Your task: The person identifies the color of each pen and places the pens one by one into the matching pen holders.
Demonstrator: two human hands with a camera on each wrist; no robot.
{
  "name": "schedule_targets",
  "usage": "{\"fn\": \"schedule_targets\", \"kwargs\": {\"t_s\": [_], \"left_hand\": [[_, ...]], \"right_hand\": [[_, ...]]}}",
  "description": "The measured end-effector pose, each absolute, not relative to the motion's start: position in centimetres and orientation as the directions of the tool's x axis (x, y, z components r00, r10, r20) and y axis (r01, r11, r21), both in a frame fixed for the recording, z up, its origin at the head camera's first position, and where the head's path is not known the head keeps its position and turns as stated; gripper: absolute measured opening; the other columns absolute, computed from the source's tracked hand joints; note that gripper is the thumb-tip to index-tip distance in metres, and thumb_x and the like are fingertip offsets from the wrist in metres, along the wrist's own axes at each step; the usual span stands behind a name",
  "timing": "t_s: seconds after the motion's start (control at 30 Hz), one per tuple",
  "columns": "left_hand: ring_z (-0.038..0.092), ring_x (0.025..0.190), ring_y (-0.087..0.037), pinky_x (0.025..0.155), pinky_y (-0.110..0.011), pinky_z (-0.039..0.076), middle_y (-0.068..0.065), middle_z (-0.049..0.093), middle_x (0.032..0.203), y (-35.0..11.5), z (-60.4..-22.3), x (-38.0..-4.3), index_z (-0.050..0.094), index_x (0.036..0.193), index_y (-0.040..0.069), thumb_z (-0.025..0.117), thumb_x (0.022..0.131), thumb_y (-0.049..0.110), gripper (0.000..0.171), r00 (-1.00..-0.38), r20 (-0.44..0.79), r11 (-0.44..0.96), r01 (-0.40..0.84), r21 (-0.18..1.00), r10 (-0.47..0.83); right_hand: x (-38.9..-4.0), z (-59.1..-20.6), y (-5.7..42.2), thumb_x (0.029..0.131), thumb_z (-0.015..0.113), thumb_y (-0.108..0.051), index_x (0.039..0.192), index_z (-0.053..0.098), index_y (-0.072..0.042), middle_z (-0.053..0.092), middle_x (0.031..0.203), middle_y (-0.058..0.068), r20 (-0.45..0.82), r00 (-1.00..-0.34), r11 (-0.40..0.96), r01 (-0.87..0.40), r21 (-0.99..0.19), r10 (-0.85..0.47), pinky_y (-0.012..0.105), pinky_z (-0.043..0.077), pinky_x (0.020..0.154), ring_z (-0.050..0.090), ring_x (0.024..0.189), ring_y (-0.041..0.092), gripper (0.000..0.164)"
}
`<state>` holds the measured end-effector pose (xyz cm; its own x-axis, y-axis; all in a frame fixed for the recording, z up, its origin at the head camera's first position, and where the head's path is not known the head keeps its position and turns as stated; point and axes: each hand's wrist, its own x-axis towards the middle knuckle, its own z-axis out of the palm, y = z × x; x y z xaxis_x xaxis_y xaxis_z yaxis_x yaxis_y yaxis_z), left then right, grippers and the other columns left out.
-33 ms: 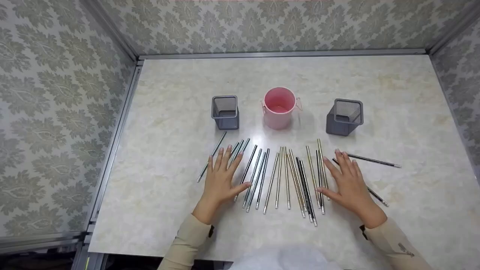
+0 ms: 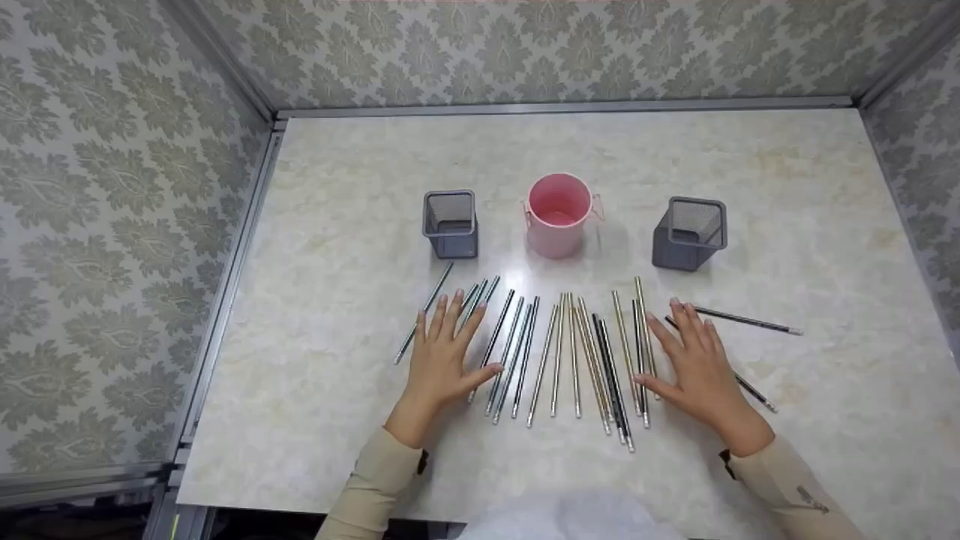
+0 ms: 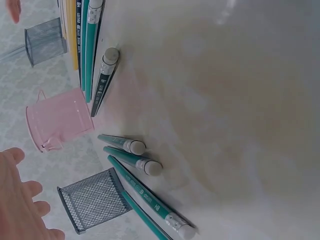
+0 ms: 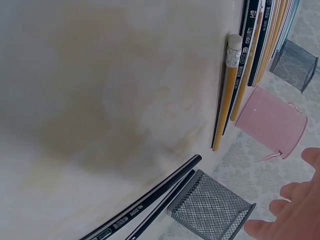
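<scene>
My left hand [image 2: 442, 367], fingers spread and straight, is over green pencils [image 2: 435, 294] on the left of the table. My right hand [image 2: 701, 375] is likewise spread, above black pencils [image 2: 750, 321] on the right. Neither hand grips anything. Between them lies a loose row of green, black and yellow pencils [image 2: 558, 356], eraser ends mostly toward me. In the left wrist view, a green pencil [image 3: 142, 192] marked HB shows its white eraser. A yellow pencil [image 4: 227, 100] lies beside black ones in the right wrist view. Parts of some pencils are hidden under the hands.
Behind the pencils stand a pink bucket [image 2: 555, 240] with small handles, a dark mesh pen holder [image 2: 454, 246] to its left and another mesh holder [image 2: 675, 255] to its right. The marbled table [image 2: 337, 300] is bounded by patterned walls [image 2: 465, 52] at the back and sides.
</scene>
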<state>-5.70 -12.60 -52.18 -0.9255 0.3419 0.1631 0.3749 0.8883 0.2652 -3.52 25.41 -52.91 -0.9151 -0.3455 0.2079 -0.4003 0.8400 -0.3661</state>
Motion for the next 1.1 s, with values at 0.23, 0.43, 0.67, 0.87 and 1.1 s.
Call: {"fn": "schedule_targets", "kwargs": {"t_s": [0.23, 0.43, 0.67, 0.87, 1.1], "left_hand": [[0.026, 0.141, -0.040, 0.108, -0.065, 0.023, -0.016, 0.025, 0.155, -12.7, -52.2, -6.1, 0.034, 0.148, 0.018, 0.046, 0.080, 0.073, 0.088, -0.923, 0.198, 0.882, 0.377, 0.283, 0.331], [0.034, 0.136, -0.040, 0.105, -0.061, 0.033, -0.019, 0.032, 0.151, -12.7, -52.3, -6.9, 0.036, 0.146, 0.013, 0.042, 0.083, 0.074, 0.088, -0.906, 0.327, 0.863, 0.377, 0.335, 0.269], [0.041, 0.130, -0.039, 0.098, -0.055, 0.041, -0.022, 0.039, 0.144, -13.0, -52.5, -7.6, 0.040, 0.142, 0.005, 0.067, 0.075, 0.052, 0.085, -0.897, 0.407, 0.852, 0.344, 0.394, 0.173], [0.042, 0.129, -0.040, 0.091, -0.056, 0.045, -0.024, 0.039, 0.143, -13.3, -52.8, -8.1, 0.039, 0.141, 0.002, 0.068, 0.077, 0.049, 0.085, -0.911, 0.399, 0.839, 0.295, 0.458, 0.102], [0.042, 0.128, -0.039, 0.092, -0.056, 0.046, -0.024, 0.038, 0.143, -13.6, -53.2, -8.3, 0.037, 0.140, 0.003, 0.070, 0.078, 0.045, 0.082, -0.929, 0.365, 0.828, 0.248, 0.502, 0.057]], "right_hand": [[-3.7, -52.8, 25.3, 0.076, 0.069, -0.048, 0.144, 0.040, -0.010, 0.026, 0.152, 0.024, 0.223, -0.911, 0.836, -0.408, -0.367, -0.347, 0.063, 0.019, 0.109, 0.021, 0.140, 0.043, 0.083], [-4.0, -52.8, 24.9, 0.082, 0.065, -0.047, 0.138, 0.047, -0.005, 0.037, 0.144, 0.026, 0.303, -0.877, 0.802, -0.469, -0.370, -0.372, 0.061, 0.027, 0.105, 0.033, 0.133, 0.044, 0.073], [-3.9, -53.1, 24.5, 0.085, 0.065, -0.039, 0.131, 0.053, -0.001, 0.045, 0.137, 0.027, 0.382, -0.826, 0.769, -0.543, -0.337, -0.416, 0.062, 0.038, 0.095, 0.042, 0.124, 0.045, 0.061], [-3.8, -53.3, 24.0, 0.079, 0.070, -0.026, 0.128, 0.056, -0.001, 0.050, 0.131, 0.027, 0.404, -0.801, 0.742, -0.579, -0.337, -0.442, 0.062, 0.040, 0.092, 0.047, 0.119, 0.046, 0.057], [-3.6, -53.6, 23.3, 0.078, 0.071, -0.023, 0.123, 0.059, -0.001, 0.054, 0.127, 0.026, 0.440, -0.771, 0.714, -0.616, -0.333, -0.460, 0.059, 0.042, 0.092, 0.050, 0.115, 0.044, 0.051]]}}
